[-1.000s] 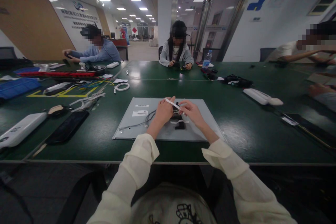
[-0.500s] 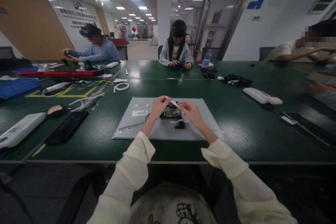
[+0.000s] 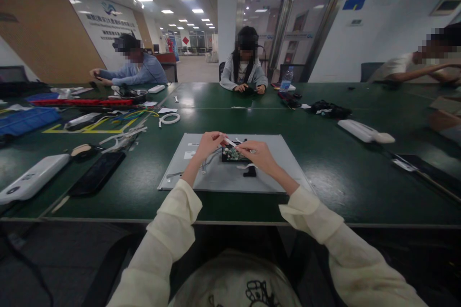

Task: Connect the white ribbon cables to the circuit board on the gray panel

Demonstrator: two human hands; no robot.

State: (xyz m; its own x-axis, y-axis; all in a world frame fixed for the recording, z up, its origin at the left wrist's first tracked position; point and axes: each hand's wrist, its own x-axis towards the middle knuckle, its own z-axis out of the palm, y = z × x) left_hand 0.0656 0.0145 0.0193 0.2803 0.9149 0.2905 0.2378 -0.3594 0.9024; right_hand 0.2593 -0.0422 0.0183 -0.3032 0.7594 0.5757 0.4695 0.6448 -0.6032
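Between my two hands a short white strip (image 3: 231, 142) is stretched, held above a green circuit board (image 3: 232, 154) in a dark frame. My left hand (image 3: 211, 145) pinches the strip's left end. At the other end, my right hand (image 3: 257, 152) grips it with thumb and forefinger. Beneath lies a flat grey metal panel (image 3: 212, 180), which bears the board. Grey cables (image 3: 212, 157) run left from the board. Near the right wrist, a small black piece (image 3: 249, 171) rests on the panel with a pale strip beside it.
On the left are a white power bank (image 3: 34, 177), a black phone (image 3: 97, 174), a blue tray (image 3: 29, 121) and tangled cables. A coiled white cable (image 3: 169, 119) lies beyond the panel. To the right is another white device (image 3: 360, 131). Co-workers (image 3: 245, 69) sit around the table.
Both hands have shifted slightly left over the panel, still holding the white strip, which now sits lower and nearer the board. The whole view has turned slightly.
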